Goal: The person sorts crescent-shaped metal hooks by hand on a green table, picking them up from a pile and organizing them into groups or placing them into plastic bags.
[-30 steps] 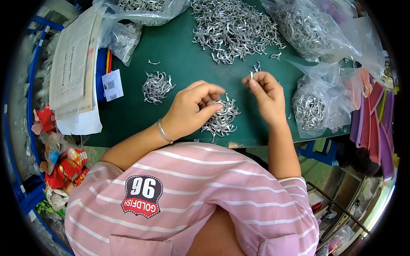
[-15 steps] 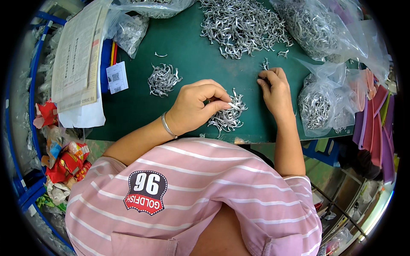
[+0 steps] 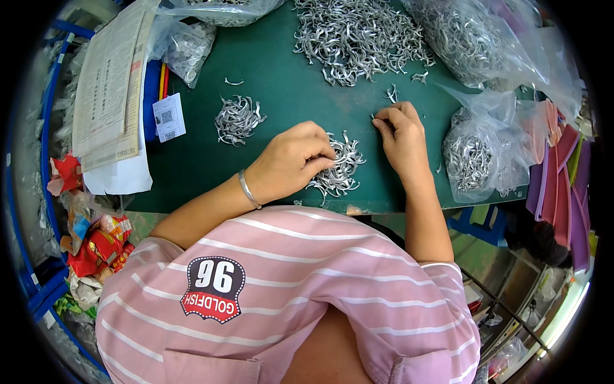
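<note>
Bending inward over the near edge of a smooth green tabletop [image 3: 192,173], bare forearms [image 3: 204,208] carry the left hand [image 3: 291,157], curled, and the right hand [image 3: 403,133], narrowed to a pinch; whether either grips anything cannot be told. Near that edge, partly behind the left hand, lies a tangled pile [image 3: 342,169] of curved, shiny, metallic-looking pieces [image 3: 350,153].

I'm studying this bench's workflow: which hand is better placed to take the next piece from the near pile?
Probably the left hand: it is right at the near pile, while the right hand is off to the pile's right.
</note>
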`<state>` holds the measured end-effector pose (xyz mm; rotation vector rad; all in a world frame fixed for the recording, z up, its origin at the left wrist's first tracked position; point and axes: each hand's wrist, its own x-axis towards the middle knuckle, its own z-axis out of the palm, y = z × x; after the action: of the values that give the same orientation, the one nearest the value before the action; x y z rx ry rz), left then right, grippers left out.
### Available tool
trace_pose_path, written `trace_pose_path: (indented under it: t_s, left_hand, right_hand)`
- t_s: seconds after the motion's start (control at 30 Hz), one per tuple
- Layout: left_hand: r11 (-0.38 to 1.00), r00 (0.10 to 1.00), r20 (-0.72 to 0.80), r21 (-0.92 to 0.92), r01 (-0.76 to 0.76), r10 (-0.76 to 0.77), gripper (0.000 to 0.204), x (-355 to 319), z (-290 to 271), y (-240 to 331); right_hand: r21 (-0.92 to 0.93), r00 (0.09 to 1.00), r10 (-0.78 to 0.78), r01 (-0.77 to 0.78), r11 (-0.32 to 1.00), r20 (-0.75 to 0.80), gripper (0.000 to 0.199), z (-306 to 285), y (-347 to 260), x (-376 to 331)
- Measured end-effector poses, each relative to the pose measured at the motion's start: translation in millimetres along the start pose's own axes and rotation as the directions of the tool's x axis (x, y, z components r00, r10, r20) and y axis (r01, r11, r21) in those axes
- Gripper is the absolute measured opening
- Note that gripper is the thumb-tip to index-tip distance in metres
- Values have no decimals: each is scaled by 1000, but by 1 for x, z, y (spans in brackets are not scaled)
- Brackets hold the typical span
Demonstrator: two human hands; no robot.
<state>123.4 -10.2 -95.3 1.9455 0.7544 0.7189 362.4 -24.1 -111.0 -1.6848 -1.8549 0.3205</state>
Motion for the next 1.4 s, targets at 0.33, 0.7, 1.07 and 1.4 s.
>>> trace_pose_path:
  t_s: [0.33, 0.7, 1.07, 1.4]
  left_hand:
    - [995, 994, -91, -83, 59, -66, 12, 1, -3, 5]
    - [999, 991, -133, -44, -13, 7, 14, 5, -7, 6]
    - [968, 977, -204, -249, 16, -69, 12, 3, -9, 9]
    - [979, 970, -242, -196, -61, 12, 15, 4, -10, 5]
  right_hand:
    - [-141, 979, -161, 143, 980, -127, 7, 5, -7, 6]
    - [685, 813, 78, -533, 497, 576, 8, -13, -58, -11]
    - [-139, 996, -71, 64, 988, -49, 13, 6, 14, 25]
    - [282, 964, 263, -265, 922, 45, 10, -5, -6, 15]
